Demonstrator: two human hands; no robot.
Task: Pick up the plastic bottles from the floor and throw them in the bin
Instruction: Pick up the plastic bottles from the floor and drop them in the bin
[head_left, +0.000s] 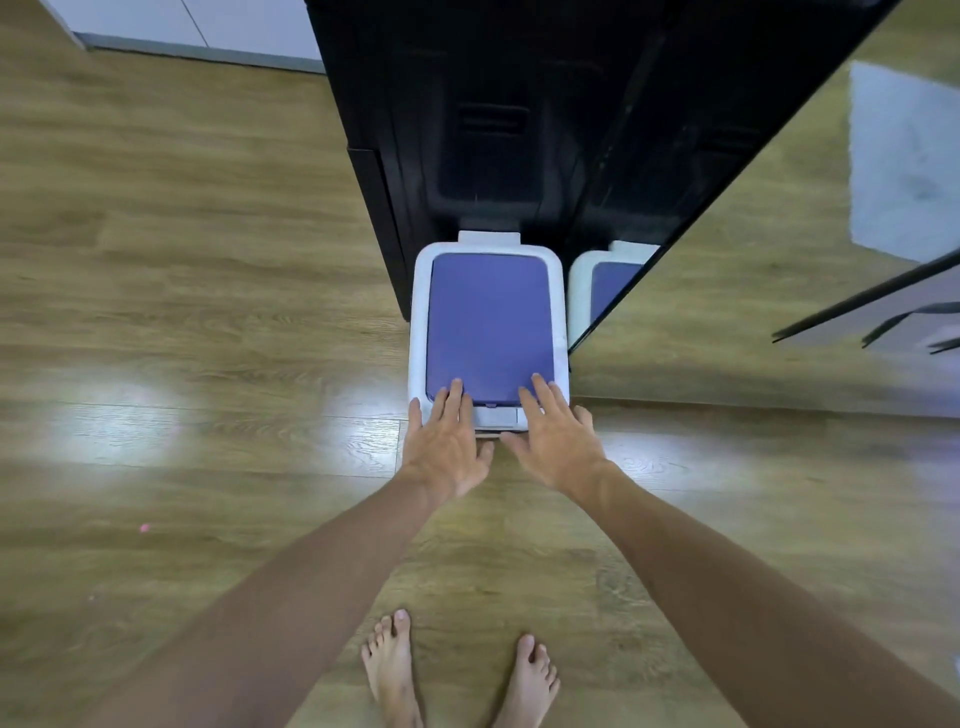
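A white bin (420, 332) with a purple lid (488, 322) stands on the wooden floor against a black cabinet, and the lid is down. My left hand (447, 441) lies flat on the bin's near left corner, fingers spread and empty. My right hand (556, 441) rests the same way on the near right corner, fingertips on the lid. Between the two hands sits the bin's white front latch (496, 417). No plastic bottle is in view.
A tall black cabinet (493, 130) rises behind the bin. To the right a mirrored panel (753, 234) reflects the floor and the bin. My bare feet (457, 675) stand on the wooden floor (182, 312) just before the bin. A white wall base runs along the far left.
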